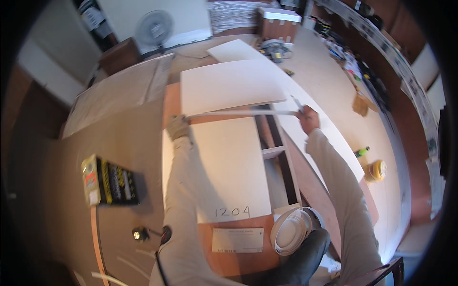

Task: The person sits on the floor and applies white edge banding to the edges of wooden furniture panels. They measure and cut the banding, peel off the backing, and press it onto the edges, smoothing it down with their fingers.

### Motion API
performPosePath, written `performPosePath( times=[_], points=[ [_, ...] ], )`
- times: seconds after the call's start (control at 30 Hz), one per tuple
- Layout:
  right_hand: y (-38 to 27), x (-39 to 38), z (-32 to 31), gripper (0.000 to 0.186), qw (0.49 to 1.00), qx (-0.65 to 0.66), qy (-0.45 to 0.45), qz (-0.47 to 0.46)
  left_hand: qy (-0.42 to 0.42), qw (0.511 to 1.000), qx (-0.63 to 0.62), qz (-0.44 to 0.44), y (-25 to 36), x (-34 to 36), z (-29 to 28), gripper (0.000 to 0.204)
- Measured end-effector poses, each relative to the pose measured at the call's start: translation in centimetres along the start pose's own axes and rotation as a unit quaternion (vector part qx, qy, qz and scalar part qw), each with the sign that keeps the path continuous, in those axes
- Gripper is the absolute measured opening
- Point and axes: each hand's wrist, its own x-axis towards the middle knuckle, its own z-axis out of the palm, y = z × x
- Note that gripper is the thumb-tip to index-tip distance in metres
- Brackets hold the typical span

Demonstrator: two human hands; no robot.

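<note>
1. White strip, one: we place it just past the far edge of the near white panel. Long axis runs left to right, roughly along that edge, its right end reaching beyond the panel's right side.
2. Left hand, one: at the panel's far left corner, fingers curled on the strip's left end; the strip extends rightward from them.
3. Right hand, one: off the panel's far right corner, fingers closed at the strip's right end, a slim pale tool jutting out; the strip extends leftward. We list the left hand as nearer the panel.
4. Second white panel, one: beyond the near panel, across the strip.
5. White coil, one: just right of the panel's near right corner; any join to the strip we cannot tell.
</note>
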Motion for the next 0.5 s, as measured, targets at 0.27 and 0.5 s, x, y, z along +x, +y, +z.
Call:
performPosePath(
  times=[0.27,0.5],
  points=[
    [4.9,5.0,10.3,0.024,0.987,0.08,0.031,0.133,-0.155,0.981,0.005,-0.121,1.7,0.6,-1.3,0.029],
    [6.8,7.9,13.0,0.019,0.971,0.169,0.089,0.143,-0.133,0.986,-0.016,-0.1,1.8,1.0,-0.5,0.023]
  ],
)
